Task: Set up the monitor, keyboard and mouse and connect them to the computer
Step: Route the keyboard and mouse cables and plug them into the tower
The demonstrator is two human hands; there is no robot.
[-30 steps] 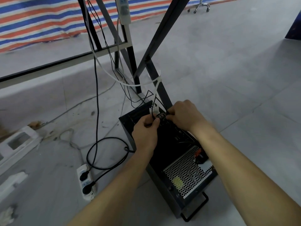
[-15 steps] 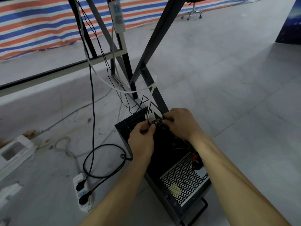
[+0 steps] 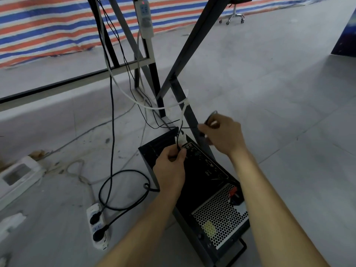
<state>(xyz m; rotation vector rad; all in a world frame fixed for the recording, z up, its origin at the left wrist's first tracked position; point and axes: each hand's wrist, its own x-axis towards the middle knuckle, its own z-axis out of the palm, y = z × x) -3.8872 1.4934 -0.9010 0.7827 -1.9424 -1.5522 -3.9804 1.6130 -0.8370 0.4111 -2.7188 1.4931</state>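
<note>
White foam packing (image 3: 19, 175) lies on the grey floor (image 3: 289, 112) at the far left, below a striped blue, orange and white tarp (image 3: 48, 26) along the far edge. Nearer the middle, a white power strip (image 3: 96, 227) on the floor carries two black plugs (image 3: 98, 236), and a black cord (image 3: 126, 170) loops over the floor from it towards the computer (image 3: 204, 182). The computer lies flat on the floor at the foot of a black desk frame (image 3: 192, 45), its port panel facing up and its mesh grille (image 3: 219, 220) at the near end. The left hand (image 3: 169, 168) is at the far end of that panel, its grip narrow, with fingers and thumb pinching a thin black cable (image 3: 178, 137) just beside a white connector (image 3: 182, 140) that sits at the panel's far corner. The right hand (image 3: 224, 135) is raised above the computer's far right edge, apart from the panel, its grip curled round a small dark object (image 3: 211, 116) too blurred to make out. An office chair (image 3: 234, 15) stands well apart at the far right.
</note>
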